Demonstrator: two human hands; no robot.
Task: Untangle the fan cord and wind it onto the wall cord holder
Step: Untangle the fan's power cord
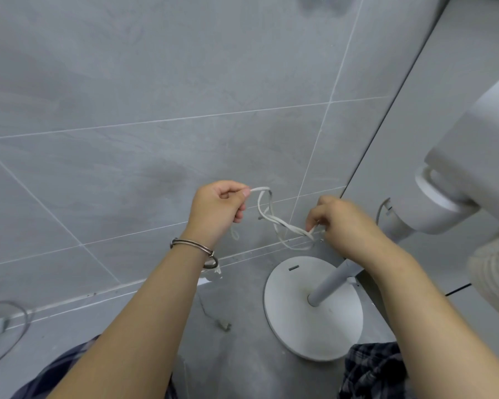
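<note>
A thin white fan cord (274, 218) hangs twisted in loops between my two hands, in front of a grey tiled wall. My left hand (218, 208) pinches one end of the loops at the upper left, and a short loop of cord dangles below its fingers. My right hand (339, 221) pinches the twisted strands at the lower right. Below them stands the white fan: its round base (288, 323) on the floor, its pole (333, 279) rising to the right, its head (478, 168) at the right edge. The wall cord holder is not in view.
A grey wall corner edge (386, 116) runs up on the right. A small plug-like piece (224, 325) lies on the floor left of the fan base. Another white object with a grey cable (3, 326) sits at the far left. My knees in checked cloth fill the bottom.
</note>
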